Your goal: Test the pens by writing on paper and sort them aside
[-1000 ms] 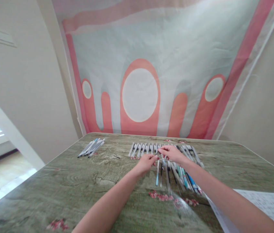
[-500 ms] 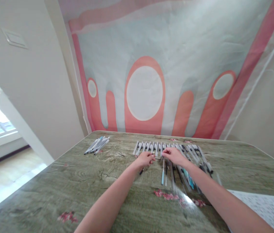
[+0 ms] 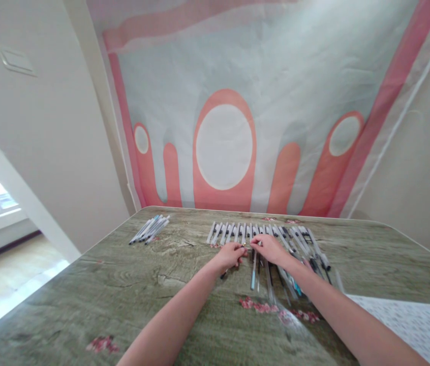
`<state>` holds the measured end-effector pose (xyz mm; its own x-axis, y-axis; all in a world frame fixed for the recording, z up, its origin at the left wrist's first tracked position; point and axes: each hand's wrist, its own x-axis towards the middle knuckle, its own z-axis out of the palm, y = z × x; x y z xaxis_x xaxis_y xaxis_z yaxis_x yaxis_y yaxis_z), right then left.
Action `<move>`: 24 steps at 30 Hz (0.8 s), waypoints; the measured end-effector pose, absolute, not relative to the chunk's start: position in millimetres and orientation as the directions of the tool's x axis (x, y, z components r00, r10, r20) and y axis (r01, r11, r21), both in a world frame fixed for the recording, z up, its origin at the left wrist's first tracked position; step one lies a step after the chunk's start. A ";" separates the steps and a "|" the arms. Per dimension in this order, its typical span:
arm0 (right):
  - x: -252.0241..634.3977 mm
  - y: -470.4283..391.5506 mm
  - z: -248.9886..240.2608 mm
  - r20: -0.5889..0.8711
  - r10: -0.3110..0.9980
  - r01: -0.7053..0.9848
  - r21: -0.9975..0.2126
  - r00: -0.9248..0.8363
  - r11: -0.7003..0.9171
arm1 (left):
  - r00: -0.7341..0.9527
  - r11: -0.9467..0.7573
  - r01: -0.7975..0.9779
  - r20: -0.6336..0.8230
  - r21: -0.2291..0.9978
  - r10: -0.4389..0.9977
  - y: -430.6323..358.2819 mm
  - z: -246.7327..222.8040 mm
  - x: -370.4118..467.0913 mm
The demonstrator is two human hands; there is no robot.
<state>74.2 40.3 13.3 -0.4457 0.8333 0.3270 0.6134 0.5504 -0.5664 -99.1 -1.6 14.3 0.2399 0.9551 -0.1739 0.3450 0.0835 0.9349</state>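
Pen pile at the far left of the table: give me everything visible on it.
The pen pile is a loose, overlapping bundle of slim sticks with pale, plastic-looking barrels, one showing light blue near the far end. Dark ends point toward the near left. It lies flat, slanting, on the wood-patterned table. Neither hand touches it. Exact count unclear.

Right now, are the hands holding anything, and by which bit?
The left hand holds a slim pen around its middle, the dark end poking out below. Whether the right hand holds anything is too small to tell.
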 end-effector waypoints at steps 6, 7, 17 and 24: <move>77.1 41.5 14.1 0.339 0.824 0.601 -0.566 -0.454 0.564 | 0.261 0.121 0.262 -0.191 0.958 0.946 -2.2 13.1 -97.5; 77.5 41.4 14.7 0.338 0.827 0.597 -0.575 -0.450 0.560 | 0.259 0.121 0.252 -0.188 0.960 0.947 -2.1 12.5 -97.4; 68.9 28.2 34.0 0.180 0.894 0.379 -0.858 -0.409 0.346 | 0.277 0.075 0.164 -0.119 0.984 0.953 -4.2 22.4 -94.5; 64.1 21.9 34.0 0.050 0.933 0.225 -0.965 -0.356 0.137 | 0.315 0.055 0.107 -0.086 0.993 0.945 -8.5 25.6 -90.6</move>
<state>64.1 21.9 34.0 -0.3561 0.9331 0.0499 0.2247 0.1373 -0.9647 -90.5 -8.5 25.6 0.3154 0.9450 -0.0864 0.1074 0.0549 0.9927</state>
